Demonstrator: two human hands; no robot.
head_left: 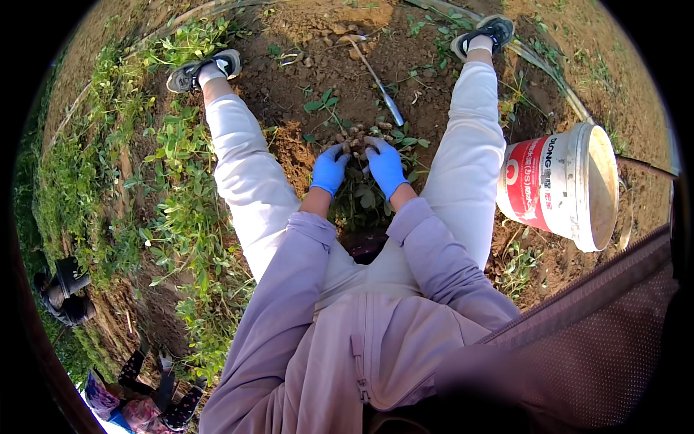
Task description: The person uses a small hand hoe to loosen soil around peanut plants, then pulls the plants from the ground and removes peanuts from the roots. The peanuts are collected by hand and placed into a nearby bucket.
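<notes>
Both my hands wear blue gloves and are close together between my outstretched legs. My left hand (330, 171) has its fingers curled in at the left side of a clump of peanuts (355, 136), soil clinging to the pods. From the other side my right hand (386, 167) closes round the same clump, its fingertips dirty. The leafy peanut plant (366, 194) hangs below the hands, toward my lap. Exactly which pods or stems each hand grips is partly hidden by the gloves. Beyond the hands, a small hand hoe (391, 107) with a metal handle lies on the soil.
A white bucket (571, 189) with a red label lies tipped beside my right leg. Green peanut plants (191, 210) cover the ground at left. A person (141, 409) is at the lower left, near a dark container (70, 275). Pale hoses (571, 98) run along the soil.
</notes>
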